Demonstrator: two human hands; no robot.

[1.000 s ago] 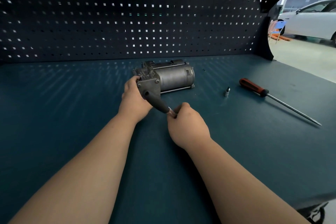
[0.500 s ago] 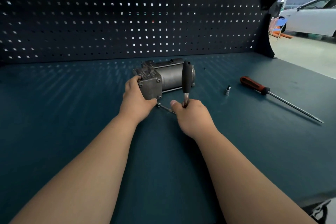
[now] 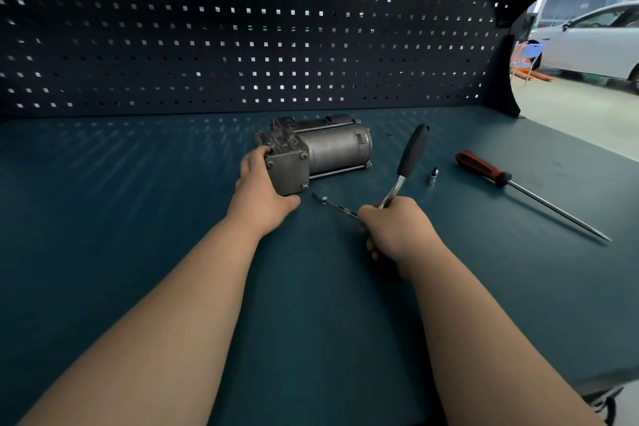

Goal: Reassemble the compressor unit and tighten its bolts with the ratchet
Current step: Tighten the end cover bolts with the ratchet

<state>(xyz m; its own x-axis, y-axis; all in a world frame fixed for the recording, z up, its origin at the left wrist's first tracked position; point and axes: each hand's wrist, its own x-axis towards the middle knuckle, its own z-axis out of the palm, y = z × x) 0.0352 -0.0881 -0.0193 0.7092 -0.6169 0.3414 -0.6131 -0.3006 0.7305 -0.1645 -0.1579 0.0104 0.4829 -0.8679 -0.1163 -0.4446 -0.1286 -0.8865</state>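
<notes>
The grey metal compressor unit [image 3: 325,150] lies on its side on the dark teal workbench [image 3: 138,218], its square end block facing me with bolts at the corners. My left hand [image 3: 261,195] grips the left side of that block. My right hand [image 3: 394,228] is closed around the head end of the ratchet [image 3: 409,157], whose black handle points up and away to the right. A thin extension bar [image 3: 333,204] sticks out from my fist toward the block's lower right corner, its tip just short of it.
A small silver socket bit [image 3: 432,176] stands right of the ratchet. A red-and-black screwdriver [image 3: 518,188] lies farther right, its shaft pointing toward the bench's right edge. A black pegboard wall [image 3: 242,38] closes the back. A white car [image 3: 594,41] stands beyond.
The ratchet handle has swung from pointing at the block, through upright, to leaning right. My right hand has pulled back to the right, and the extension tip has come off the block.
</notes>
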